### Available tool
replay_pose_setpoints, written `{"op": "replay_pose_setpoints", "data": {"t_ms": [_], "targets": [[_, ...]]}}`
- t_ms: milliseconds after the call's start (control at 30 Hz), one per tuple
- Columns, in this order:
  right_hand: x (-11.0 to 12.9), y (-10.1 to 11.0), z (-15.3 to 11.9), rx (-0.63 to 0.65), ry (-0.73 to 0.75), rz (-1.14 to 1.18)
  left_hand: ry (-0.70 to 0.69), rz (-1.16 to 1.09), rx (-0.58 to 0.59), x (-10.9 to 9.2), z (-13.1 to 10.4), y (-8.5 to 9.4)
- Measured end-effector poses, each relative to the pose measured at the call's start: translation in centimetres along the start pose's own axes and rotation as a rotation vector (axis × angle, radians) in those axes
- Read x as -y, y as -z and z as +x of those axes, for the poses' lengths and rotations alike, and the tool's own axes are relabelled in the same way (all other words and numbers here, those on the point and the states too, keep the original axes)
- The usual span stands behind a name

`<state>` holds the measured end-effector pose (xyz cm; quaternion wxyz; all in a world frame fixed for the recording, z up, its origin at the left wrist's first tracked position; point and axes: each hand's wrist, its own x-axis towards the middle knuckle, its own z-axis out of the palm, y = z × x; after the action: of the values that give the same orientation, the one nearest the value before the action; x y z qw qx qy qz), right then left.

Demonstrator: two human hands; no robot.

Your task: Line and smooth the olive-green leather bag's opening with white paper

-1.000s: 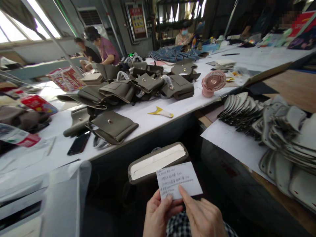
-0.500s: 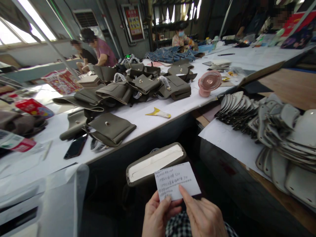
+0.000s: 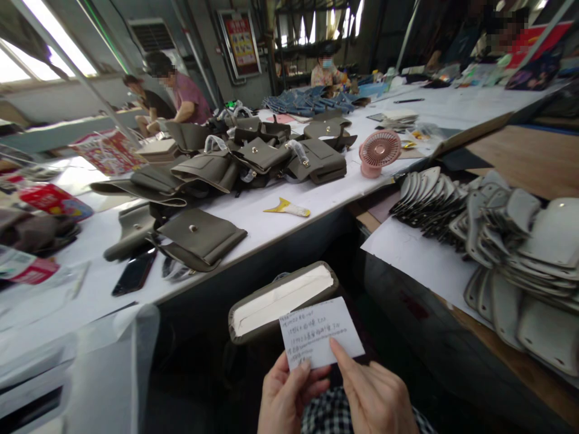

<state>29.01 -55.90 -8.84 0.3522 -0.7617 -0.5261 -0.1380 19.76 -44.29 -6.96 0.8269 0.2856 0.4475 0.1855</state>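
Observation:
A white paper note (image 3: 319, 328) with several handwritten lines is held low in front of me. My left hand (image 3: 289, 389) pinches its lower left edge, thumb on the written face. My right hand (image 3: 373, 392) has its index fingertip on the lines, the other fingers curled and the thumb hidden. Behind the note, a dark olive bag (image 3: 283, 301) rests below the table edge, its long white panel facing up and partly covered by the note. Nearest on the table lies a flap bag (image 3: 203, 235) with a small metal clasp.
More olive bags (image 3: 262, 154) are heaped on the white table (image 3: 253, 208). A yellow scraper-like tool (image 3: 287, 208), a pink fan (image 3: 379, 150) and a phone (image 3: 134, 271) lie around them. At right are stacked grey pieces (image 3: 511, 235). Several people sit farther back.
My right index fingertip has shifted slightly to the right across the note. The view has turned a little, so the table's things appear slightly farther left. My left hand keeps its pinch.

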Motion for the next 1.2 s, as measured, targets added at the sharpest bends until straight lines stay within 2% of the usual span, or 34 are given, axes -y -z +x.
{"op": "replay_pose_setpoints", "data": {"t_ms": [467, 667, 833, 1200], "targets": [[-0.35, 0.18, -0.12, -0.031, -0.015, -0.033, -0.002, 0.003, -0.016, -0.13, -0.12, 0.04], [-0.44, 0.36, -0.62, 0.031, -0.018, -0.004, 0.001, 0.006, -0.022, -0.16, -0.06, 0.07], [-0.53, 0.43, -0.25, -0.026, -0.012, -0.022, 0.012, 0.010, -0.020, -0.06, 0.10, 0.33], [-0.80, 0.58, -0.15, -0.044, -0.003, -0.024, 0.010, 0.008, -0.036, -0.18, 0.02, 0.19]]}}
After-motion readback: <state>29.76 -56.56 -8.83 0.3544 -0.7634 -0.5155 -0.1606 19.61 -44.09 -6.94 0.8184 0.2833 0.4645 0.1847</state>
